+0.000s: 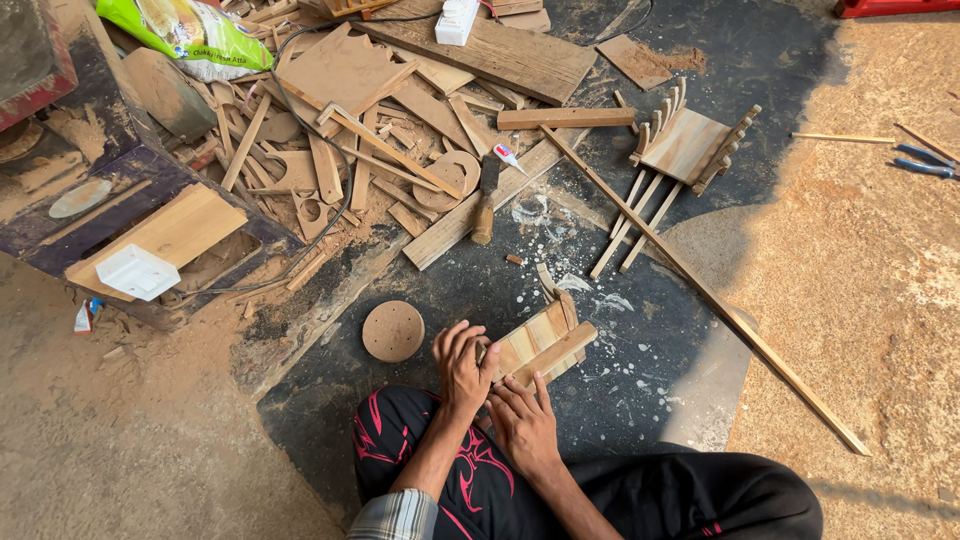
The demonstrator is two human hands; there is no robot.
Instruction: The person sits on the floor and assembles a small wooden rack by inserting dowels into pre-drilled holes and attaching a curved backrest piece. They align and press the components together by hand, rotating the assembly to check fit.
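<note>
Your legs, crossed in black trousers (620,500) with a red pattern, fill the bottom centre of the frame. Just above them both hands meet on a small slatted wood panel (540,345), low centre of the frame, sitting on the dark floor mat (600,300).

Panel long axis runs diagonal: lower-left end at your hands, upper-right end pointing toward the long thin strip (700,290). Slats run across that axis. One thicker batten lies along the near edge, same diagonal.

Left hand (462,365): fingers curled, gripping the lower-left end of the panel from the left side, fingertips up on the edge. Not a full fist, half-closed around the wood.

Right hand (522,420): fingers extended and close together, tips pressed against the underside/near edge of the panel by the batten. Looks like a pinch-support rather than a wrap; thumb contact is hidden, can't tell exactly.

Around it:
- round wooden disc (392,331) just left of your left hand, apart from it, flat on the mat.
- chisel (485,205) with wooden handle above the panel, centre frame, well apart.
- second slatted assembly (685,145) with pegs, upper right of centre.
- offcut pile (350,150) in the upper left, with sawdust.
- green sack (195,35) at the top left.
- blue-handled pliers (925,160) at the right edge on sawdust-covered floor.
- white block (137,272) on a plank at left.
</note>
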